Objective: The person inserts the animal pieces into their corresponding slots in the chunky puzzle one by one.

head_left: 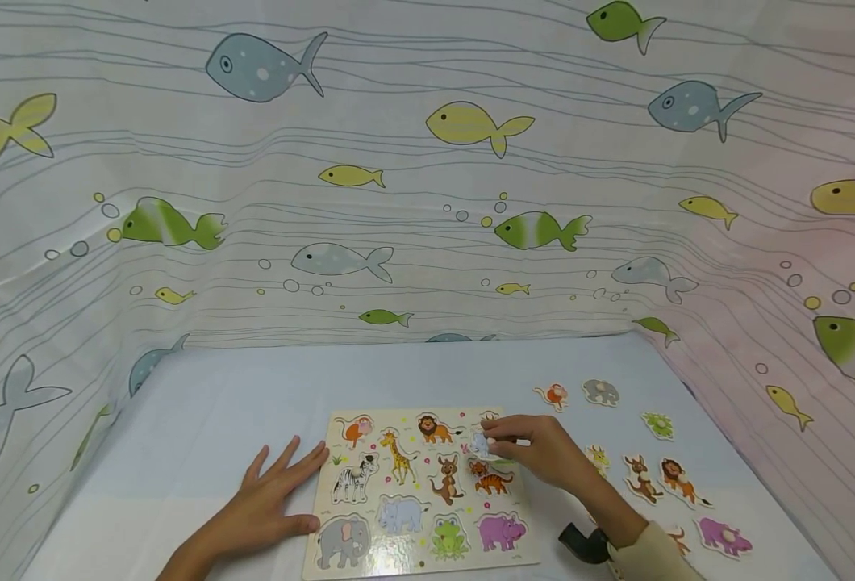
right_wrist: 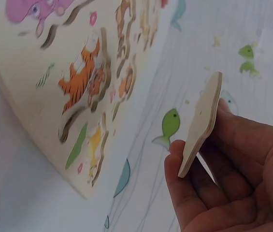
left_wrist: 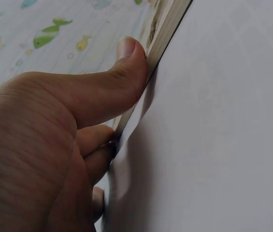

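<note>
A wooden animal puzzle board [head_left: 398, 550] lies flat on the table, with pictured recesses for a zebra, giraffe, lion, frog and other animals. My left hand [head_left: 268, 502] rests at its left side, fingers spread; the left wrist view has the thumb [left_wrist: 122, 77] against the board's edge. Over the board's upper right, my right hand [head_left: 544, 452] pinches a puzzle piece [head_left: 481, 444] between thumb and fingertips. This piece is pale blue in the head view. Its plain wooden back [right_wrist: 201, 123] faces the right wrist camera, raised off the board.
Right of the board lie loose pieces: a monkey [head_left: 556, 394], an elephant [head_left: 602, 393], a frog [head_left: 658, 425], a kangaroo [head_left: 641, 480], a lion [head_left: 680, 482] and a hippo [head_left: 723, 538]. My right forearm partly covers others. A fish-print curtain [head_left: 427, 210] surrounds the white table [head_left: 253, 387].
</note>
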`<action>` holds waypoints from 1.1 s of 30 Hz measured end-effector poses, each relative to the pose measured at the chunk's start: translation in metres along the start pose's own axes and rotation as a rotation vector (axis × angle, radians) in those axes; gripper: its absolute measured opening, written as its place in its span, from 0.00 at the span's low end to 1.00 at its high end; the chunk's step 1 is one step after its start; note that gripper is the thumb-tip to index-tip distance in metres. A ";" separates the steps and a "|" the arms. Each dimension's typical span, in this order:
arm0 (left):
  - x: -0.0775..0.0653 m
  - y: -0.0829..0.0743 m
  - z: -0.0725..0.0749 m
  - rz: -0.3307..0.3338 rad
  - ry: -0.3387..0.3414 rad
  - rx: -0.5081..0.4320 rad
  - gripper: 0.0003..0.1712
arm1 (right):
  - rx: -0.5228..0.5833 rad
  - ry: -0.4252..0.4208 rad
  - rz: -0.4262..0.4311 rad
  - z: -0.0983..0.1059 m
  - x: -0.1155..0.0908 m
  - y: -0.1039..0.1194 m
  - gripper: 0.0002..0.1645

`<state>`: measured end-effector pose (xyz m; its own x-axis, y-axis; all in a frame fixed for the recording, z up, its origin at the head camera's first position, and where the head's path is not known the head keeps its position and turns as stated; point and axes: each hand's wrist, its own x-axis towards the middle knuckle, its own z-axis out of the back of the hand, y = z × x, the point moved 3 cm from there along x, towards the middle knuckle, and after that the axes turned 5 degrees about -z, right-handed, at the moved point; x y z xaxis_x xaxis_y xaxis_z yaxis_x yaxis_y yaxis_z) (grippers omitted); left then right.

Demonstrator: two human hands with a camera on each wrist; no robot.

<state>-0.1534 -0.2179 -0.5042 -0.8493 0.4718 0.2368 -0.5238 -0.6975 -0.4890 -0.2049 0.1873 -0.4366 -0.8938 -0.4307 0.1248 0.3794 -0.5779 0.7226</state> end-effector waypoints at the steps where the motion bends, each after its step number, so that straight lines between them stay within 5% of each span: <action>1: 0.000 0.000 0.000 0.003 0.001 -0.002 0.52 | 0.002 0.005 0.001 -0.002 0.001 0.002 0.16; 18: 0.001 -0.002 0.001 -0.005 -0.005 0.021 0.53 | 0.114 0.122 -0.042 -0.040 0.005 0.031 0.15; 33: 0.001 -0.002 0.002 -0.001 -0.001 0.004 0.53 | 0.095 0.142 0.055 -0.066 0.009 0.050 0.14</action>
<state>-0.1538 -0.2170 -0.5012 -0.8487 0.4722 0.2383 -0.5252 -0.6992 -0.4851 -0.1782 0.1085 -0.4440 -0.8268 -0.5577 0.0738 0.3967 -0.4851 0.7793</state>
